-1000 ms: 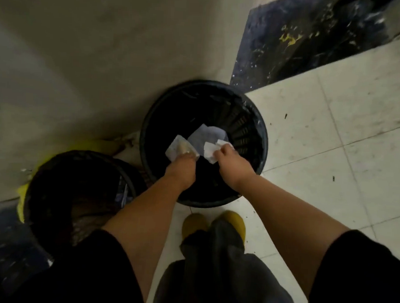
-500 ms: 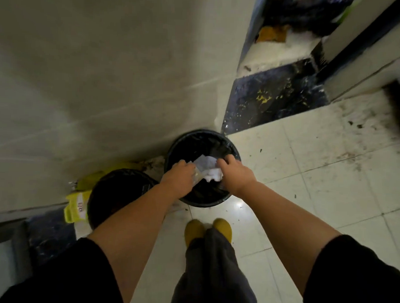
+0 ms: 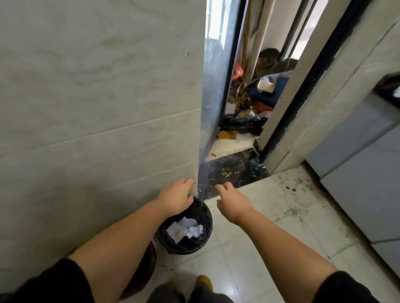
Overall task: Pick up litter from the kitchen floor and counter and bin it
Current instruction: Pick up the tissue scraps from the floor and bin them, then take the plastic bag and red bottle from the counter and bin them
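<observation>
A round black bin (image 3: 199, 245) stands on the floor against the tiled wall. Crumpled white paper litter (image 3: 186, 228) lies inside it. My left hand (image 3: 176, 197) hovers above the bin's far rim, next to the wall's corner, fingers loosely curled and empty. To the right of the bin, my right hand (image 3: 232, 199) is raised above the floor tiles with its fingers spread, holding nothing.
A second dark bin (image 3: 147, 263) is mostly hidden behind my left forearm. A doorway with a dark speckled threshold (image 3: 230, 173) leads to a cluttered area with black bags (image 3: 243, 124). Grey cabinets (image 3: 365, 177) line the right. The floor tiles (image 3: 290, 201) are stained.
Both hands let go of the paper pieces, which now lie in the bin, and rose away from it. My head lifted, showing the doorway and the cabinets.
</observation>
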